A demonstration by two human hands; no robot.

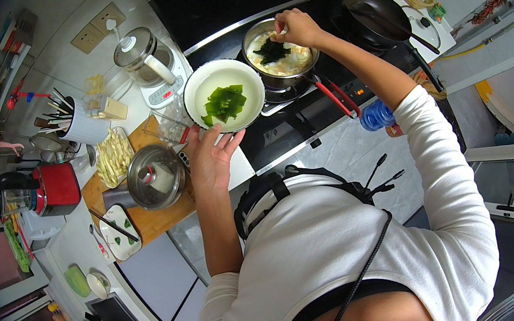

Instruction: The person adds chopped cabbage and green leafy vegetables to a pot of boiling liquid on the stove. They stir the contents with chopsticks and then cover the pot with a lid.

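Note:
My left hand (214,152) supports a white enamel bowl (254,106) from its near edge, tilted towards the stove. Green leafy pieces (225,102) lie in the pale liquid inside it. Just right of the bowl, a steel saucepan (281,73) with red handles sits on a burner, holding pale, whitish food (294,62) with a dark leafy clump (271,50) on top. Over the saucepan's far side is my right hand (295,29), its fingers pinched together close to the dark clump; whether something is between the fingertips is hidden.
A black wok (377,13) stands right of the saucepan. Leftward are a glass kettle (143,58), a wooden cutting board (184,205) bearing a steel pot (156,176), a plate of pale yellow strips (113,158), a red blender (57,189) and a white dish (122,245) with chopsticks.

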